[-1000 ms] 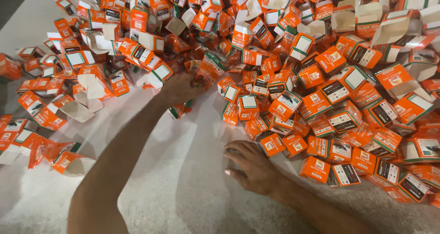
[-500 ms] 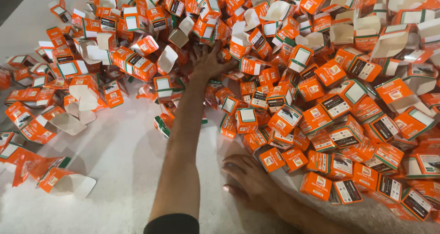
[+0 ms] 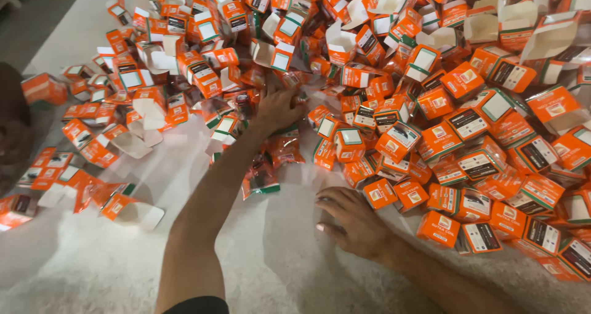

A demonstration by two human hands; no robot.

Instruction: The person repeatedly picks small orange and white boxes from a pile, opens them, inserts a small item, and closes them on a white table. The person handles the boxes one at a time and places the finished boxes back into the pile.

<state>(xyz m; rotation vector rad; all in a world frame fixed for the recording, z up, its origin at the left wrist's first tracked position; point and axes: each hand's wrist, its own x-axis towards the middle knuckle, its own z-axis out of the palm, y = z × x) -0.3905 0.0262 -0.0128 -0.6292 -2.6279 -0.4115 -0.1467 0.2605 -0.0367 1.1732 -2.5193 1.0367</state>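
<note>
At the inner edge of the heap, a clear wrapped packet (image 3: 284,149) lies just under the left hand (image 3: 278,108), its long axis running toward the person. That hand is spread flat, fingers splayed over packets, gripping nothing. Nearer, the right hand (image 3: 352,218) rests palm-down and open on the white bench (image 3: 277,258), fingertips beside a small orange box (image 3: 379,193). Orange boxes (image 3: 468,123) pile up beyond.

Left hand (image 3: 278,108) fingertips are buried in the box pile (image 3: 431,104), which runs off-frame above and right of both hands.
</note>
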